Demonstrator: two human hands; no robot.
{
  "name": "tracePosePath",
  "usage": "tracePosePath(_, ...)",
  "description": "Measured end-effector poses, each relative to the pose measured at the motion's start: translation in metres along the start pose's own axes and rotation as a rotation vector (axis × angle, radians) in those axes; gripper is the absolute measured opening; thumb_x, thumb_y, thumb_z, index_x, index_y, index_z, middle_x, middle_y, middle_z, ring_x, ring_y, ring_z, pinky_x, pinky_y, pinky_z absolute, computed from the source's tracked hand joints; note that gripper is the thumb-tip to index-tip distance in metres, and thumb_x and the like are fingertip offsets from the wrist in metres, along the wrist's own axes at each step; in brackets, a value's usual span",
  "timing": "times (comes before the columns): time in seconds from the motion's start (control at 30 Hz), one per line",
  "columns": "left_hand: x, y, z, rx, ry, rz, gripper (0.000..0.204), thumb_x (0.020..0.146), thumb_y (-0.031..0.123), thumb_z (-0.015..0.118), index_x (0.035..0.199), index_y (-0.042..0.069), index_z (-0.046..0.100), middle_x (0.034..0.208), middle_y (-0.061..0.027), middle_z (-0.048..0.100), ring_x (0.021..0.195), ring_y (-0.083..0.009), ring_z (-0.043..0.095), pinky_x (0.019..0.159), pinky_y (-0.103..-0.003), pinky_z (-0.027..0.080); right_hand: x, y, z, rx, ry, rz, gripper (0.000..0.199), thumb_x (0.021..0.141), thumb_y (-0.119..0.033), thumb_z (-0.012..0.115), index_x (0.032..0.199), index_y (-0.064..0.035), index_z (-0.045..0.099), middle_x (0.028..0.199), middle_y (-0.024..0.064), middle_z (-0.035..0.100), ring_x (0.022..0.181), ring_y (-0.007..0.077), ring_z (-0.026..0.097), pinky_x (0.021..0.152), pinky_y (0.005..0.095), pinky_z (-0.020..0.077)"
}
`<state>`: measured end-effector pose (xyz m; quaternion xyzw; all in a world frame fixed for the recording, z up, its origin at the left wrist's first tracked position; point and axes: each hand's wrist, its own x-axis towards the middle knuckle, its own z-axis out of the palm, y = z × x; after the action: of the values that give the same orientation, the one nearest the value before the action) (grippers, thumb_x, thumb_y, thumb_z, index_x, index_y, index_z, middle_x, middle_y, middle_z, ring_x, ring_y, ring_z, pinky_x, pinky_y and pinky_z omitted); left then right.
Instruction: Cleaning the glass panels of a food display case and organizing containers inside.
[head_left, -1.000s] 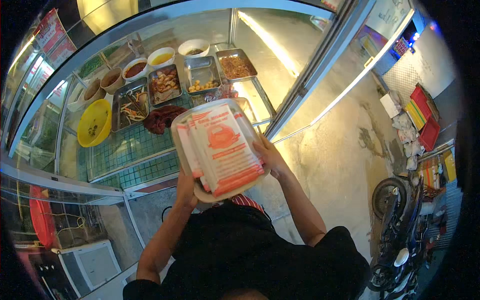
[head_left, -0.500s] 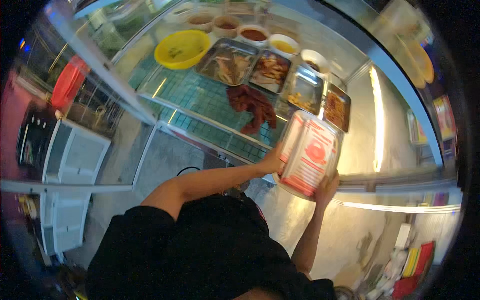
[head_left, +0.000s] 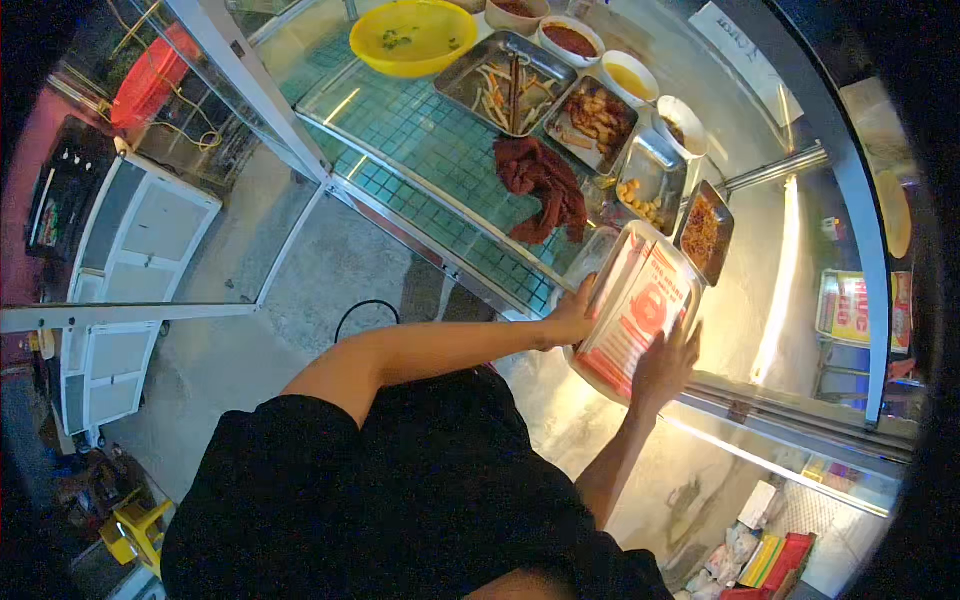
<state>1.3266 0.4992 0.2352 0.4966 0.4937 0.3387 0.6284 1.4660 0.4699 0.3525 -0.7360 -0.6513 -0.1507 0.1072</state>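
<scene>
A clear plastic box (head_left: 590,376) holds a stack of white paper bags (head_left: 632,335) with red print, beside the right front of the glass display case. My left hand (head_left: 570,318) grips the box's left side, its fingertips partly out of sight. Over the lower right of the stack lies my right hand (head_left: 665,372), fingers stretched out and apart on the top bag. Past the box's upper left corner, a crumpled dark red cloth (head_left: 543,188) rests on the green tiled surface (head_left: 420,150).
Metal trays of food, including one with strips and tongs (head_left: 510,85) and one with browned pieces (head_left: 592,122), stand behind the cloth. A yellow basin (head_left: 413,38) and several sauce bowls line the back. The metal-framed case edge (head_left: 440,262) runs in front.
My right hand has shifted from the box's lower right edge onto the top bag, its fingers opening out. The whole view has turned and shifted; my left hand keeps its hold.
</scene>
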Motion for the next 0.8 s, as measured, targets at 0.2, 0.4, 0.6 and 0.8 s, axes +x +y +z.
tracePosePath(0.2, -0.052, 0.015, -0.055, -0.104, -0.084, -0.124, 0.075, 0.082, 0.015, 0.059, 0.142, 0.022, 0.014, 0.125, -0.0214, 0.039, 0.104, -0.0336, 0.049, 0.07, -0.04, 0.053, 0.028, -0.102, 0.006, 0.667, -0.139, -0.406, 0.034, 0.081, -0.013, 0.059, 0.116, -0.0117, 0.058, 0.131, 0.0178, 0.043, 0.12, 0.0357, 0.041, 0.098, 0.0436, 0.0358)
tracePosePath(0.4, -0.108, -0.025, -0.148, -0.459, 0.039, -0.241, 0.069, 0.086, 0.018, 0.06, 0.141, 0.023, 0.019, 0.114, -0.0106, 0.044, 0.094, -0.0225, 0.053, 0.074, -0.038, 0.052, 0.048, -0.196, 0.095, 0.627, 0.05, -0.405, 0.046, 0.083, -0.031, 0.06, 0.125, -0.0152, 0.049, 0.13, 0.0171, 0.043, 0.121, 0.0376, 0.039, 0.099, 0.0462, 0.0331)
tracePosePath(0.6, -0.149, -0.047, -0.217, -0.483, 0.384, -0.217, 0.057, 0.088, 0.014, 0.055, 0.138, 0.016, 0.028, 0.106, -0.01, 0.05, 0.088, -0.0203, 0.056, 0.07, -0.035, 0.052, -0.012, -0.249, 0.095, 0.38, -0.034, -0.546, 0.041, 0.079, -0.027, 0.061, 0.115, -0.0109, 0.052, 0.103, 0.0136, 0.052, 0.098, 0.0357, 0.049, 0.084, 0.0467, 0.04)
tracePosePath(0.8, -0.196, -0.096, -0.265, -0.575, 0.493, -0.278, 0.054, 0.087, 0.016, 0.058, 0.135, 0.017, 0.032, 0.109, -0.0108, 0.051, 0.086, -0.0219, 0.058, 0.074, -0.037, 0.053, -0.078, -0.263, 0.17, 1.378, -0.665, 0.186, 0.036, 0.085, -0.033, 0.057, 0.093, 0.0021, 0.057, 0.086, 0.0138, 0.061, 0.08, 0.0288, 0.058, 0.074, 0.0377, 0.0444)
